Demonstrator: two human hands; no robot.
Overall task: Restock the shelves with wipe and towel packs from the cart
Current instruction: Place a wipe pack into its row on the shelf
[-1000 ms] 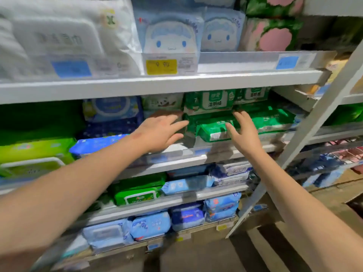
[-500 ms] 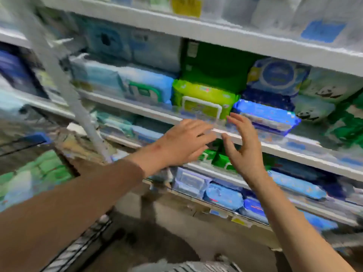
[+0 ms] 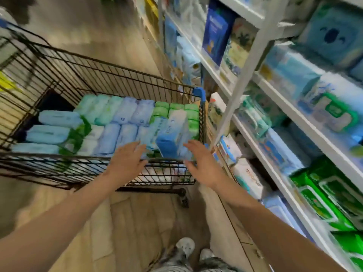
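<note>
Reaching over the near rim of the wire cart (image 3: 117,79), both bare hands are spread toward the load inside. The left hand (image 3: 127,160) is palm down with its fingers straight and slightly fanned, their tips above the packs at the near edge. It grips nothing, and the blur hides whether it touches them. The right hand (image 3: 203,165) is just as open, fingers extended. It sits just beside the lower right side of a blue-and-white pack (image 3: 172,132), and actual contact cannot be made out. That pack stands tilted above its neighbours in the cart's near right corner, between the two hands. Rows of pale blue and mint packs (image 3: 121,112) cover most of the cart bottom, with bright green ones (image 3: 176,108) along the right side and a dark bare patch at the far left corner. To the right of the cart run white shelves (image 3: 314,134) on a slanted white post (image 3: 241,81), crowded with blue wipe packs higher up and green packs (image 3: 324,197) lower down. Pale wooden floor (image 3: 137,216) lies below, and the person's shoes (image 3: 185,245) show at the bottom edge.
</note>
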